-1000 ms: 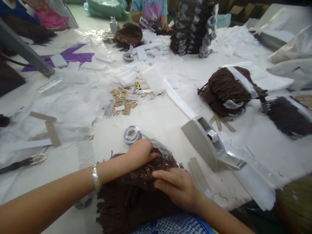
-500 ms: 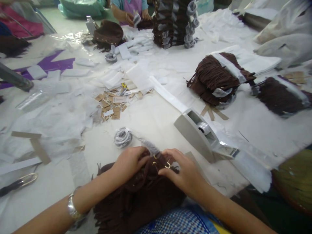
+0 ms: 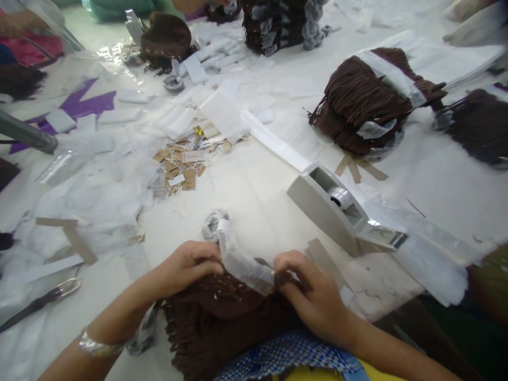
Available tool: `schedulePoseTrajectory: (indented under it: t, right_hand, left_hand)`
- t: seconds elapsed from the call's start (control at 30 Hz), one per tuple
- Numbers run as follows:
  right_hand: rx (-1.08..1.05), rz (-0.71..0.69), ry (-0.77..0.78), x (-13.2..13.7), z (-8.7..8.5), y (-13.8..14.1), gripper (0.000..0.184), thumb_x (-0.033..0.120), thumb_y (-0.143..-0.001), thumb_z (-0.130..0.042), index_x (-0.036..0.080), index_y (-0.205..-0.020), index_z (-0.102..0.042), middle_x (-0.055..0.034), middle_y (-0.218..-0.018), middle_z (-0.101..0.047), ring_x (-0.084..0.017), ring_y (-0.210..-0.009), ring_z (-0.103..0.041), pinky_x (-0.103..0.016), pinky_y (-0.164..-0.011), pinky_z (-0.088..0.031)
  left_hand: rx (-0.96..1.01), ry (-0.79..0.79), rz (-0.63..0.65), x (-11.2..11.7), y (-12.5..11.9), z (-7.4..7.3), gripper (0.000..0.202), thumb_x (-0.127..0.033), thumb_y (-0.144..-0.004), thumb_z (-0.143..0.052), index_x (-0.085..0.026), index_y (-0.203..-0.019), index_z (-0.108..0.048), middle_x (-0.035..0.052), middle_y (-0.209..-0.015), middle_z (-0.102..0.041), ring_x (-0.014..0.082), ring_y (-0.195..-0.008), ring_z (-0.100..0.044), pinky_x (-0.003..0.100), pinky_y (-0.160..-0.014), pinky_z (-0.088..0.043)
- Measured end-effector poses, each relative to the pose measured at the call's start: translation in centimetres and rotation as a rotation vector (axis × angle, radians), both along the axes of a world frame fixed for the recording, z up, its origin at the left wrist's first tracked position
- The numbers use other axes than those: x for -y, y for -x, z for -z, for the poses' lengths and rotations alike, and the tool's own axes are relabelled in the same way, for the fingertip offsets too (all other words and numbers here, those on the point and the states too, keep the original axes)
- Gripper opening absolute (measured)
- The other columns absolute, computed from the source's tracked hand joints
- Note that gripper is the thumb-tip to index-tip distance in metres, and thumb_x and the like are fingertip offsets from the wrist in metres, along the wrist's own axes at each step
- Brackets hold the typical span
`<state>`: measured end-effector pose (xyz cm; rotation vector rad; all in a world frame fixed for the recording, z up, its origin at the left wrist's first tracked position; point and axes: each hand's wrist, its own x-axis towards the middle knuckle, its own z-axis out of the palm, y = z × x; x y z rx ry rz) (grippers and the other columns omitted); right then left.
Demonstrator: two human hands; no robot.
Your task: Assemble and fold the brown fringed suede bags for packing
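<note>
A dark brown fringed bag (image 3: 226, 338) with gold eyelets along its top lies at the near table edge, against a blue checked cloth. My left hand (image 3: 194, 270) has its fingers closed at the bag's upper left edge, beside a strip of pale translucent wrapping (image 3: 242, 267). That wrapping runs from a wrapped coil (image 3: 214, 225) on the table towards my right hand (image 3: 309, 280). Between thumb and bent forefinger, my right hand pinches a dark brown strap end (image 3: 283, 279) where the wrapping stops. Its fingertips are partly hidden.
A grey tape dispenser (image 3: 329, 206) stands right of centre. Cardboard tags (image 3: 182, 169) and white packing sheets (image 3: 99, 185) lie to the left. Wrapped brown fringed bags (image 3: 361, 100) sit at the right. Near the left edge is a dark-handled tool with a metal loop (image 3: 43, 301).
My right hand has moved slightly right with the strap end, drawing the wrapping across the bag's top. My left hand has shifted left. The coil sits nearer my left hand, and the view has tilted down.
</note>
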<state>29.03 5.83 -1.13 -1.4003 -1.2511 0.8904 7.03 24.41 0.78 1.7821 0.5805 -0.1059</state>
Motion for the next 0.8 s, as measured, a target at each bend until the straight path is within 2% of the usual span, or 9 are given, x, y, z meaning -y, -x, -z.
schedulePoseTrajectory:
  t: [0.07,0.13,0.27,0.47,0.63,0.73,0.8]
  right_hand:
    - [-0.114,0.032,0.104,-0.1,0.3,0.1,0.009,0.023,-0.092,-0.061,0.024,-0.1,-0.058,-0.0022,-0.092,-0.063,-0.017,-0.085,-0.062,-0.027,-0.074,-0.052]
    - [-0.222,0.059,0.179,-0.2,0.8,0.2,0.014,0.027,-0.091,-0.063,0.024,-0.103,-0.058,-0.0019,-0.093,-0.063,-0.017,-0.085,-0.062,-0.026,-0.073,-0.052]
    - [-0.344,0.091,0.243,-0.7,1.8,0.0,0.021,0.031,-0.091,-0.064,0.023,-0.109,-0.058,-0.0022,-0.099,-0.064,-0.018,-0.093,-0.062,-0.026,-0.079,-0.051]
    - [-0.436,0.066,0.238,-1.8,2.1,-0.2,0.023,0.035,-0.094,-0.061,0.023,-0.113,-0.056,-0.0036,-0.108,-0.065,-0.019,-0.098,-0.062,-0.031,-0.09,-0.049]
    - [-0.34,0.079,0.213,-1.6,2.1,0.1,0.024,0.037,-0.094,-0.061,0.023,-0.112,-0.056,-0.0033,-0.105,-0.066,-0.019,-0.096,-0.062,-0.032,-0.091,-0.049]
    - [-0.321,0.056,0.195,-1.7,2.1,0.1,0.024,0.038,-0.094,-0.06,0.023,-0.112,-0.056,-0.0037,-0.104,-0.066,-0.019,-0.095,-0.062,-0.032,-0.091,-0.049]
    - [-0.33,0.057,0.189,-1.9,2.3,-0.2,0.024,0.038,-0.094,-0.06,0.023,-0.112,-0.055,-0.0048,-0.108,-0.065,-0.019,-0.098,-0.062,-0.032,-0.091,-0.05]
  left_hand:
    - [0.006,0.015,-0.054,-0.3,0.2,0.4,0.021,-0.033,-0.091,-0.058,-0.017,-0.085,-0.071,0.0017,-0.081,-0.072,0.0167,-0.078,-0.066,0.024,-0.074,-0.051]
    - [-0.003,0.005,-0.115,-0.3,0.0,0.8,0.023,-0.034,-0.091,-0.057,-0.016,-0.085,-0.07,0.0014,-0.081,-0.072,0.0157,-0.077,-0.066,0.023,-0.074,-0.051]
    - [-0.052,-0.055,-0.253,0.3,-0.9,1.2,0.025,-0.038,-0.092,-0.057,-0.017,-0.084,-0.068,0.0007,-0.079,-0.072,0.0156,-0.075,-0.066,0.023,-0.072,-0.05]
    - [-0.102,-0.074,-0.38,0.4,-1.7,1.5,0.025,-0.04,-0.089,-0.058,-0.017,-0.083,-0.067,0.001,-0.073,-0.072,0.0162,-0.069,-0.066,0.024,-0.067,-0.048]
    - [-0.098,0.086,-0.476,0.1,-1.6,2.6,0.028,-0.042,-0.084,-0.061,-0.015,-0.079,-0.063,0.0028,-0.069,-0.071,0.0154,-0.063,-0.064,0.024,-0.062,-0.048]
    - [-0.051,0.131,-0.485,0.2,-1.6,2.8,0.028,-0.043,-0.084,-0.062,-0.015,-0.082,-0.063,0.0032,-0.072,-0.07,0.0151,-0.064,-0.065,0.025,-0.064,-0.049]
    - [-0.022,0.072,-0.455,0.3,-1.5,2.3,0.027,-0.041,-0.086,-0.06,-0.015,-0.09,-0.065,0.0032,-0.076,-0.071,0.016,-0.069,-0.066,0.026,-0.067,-0.05]
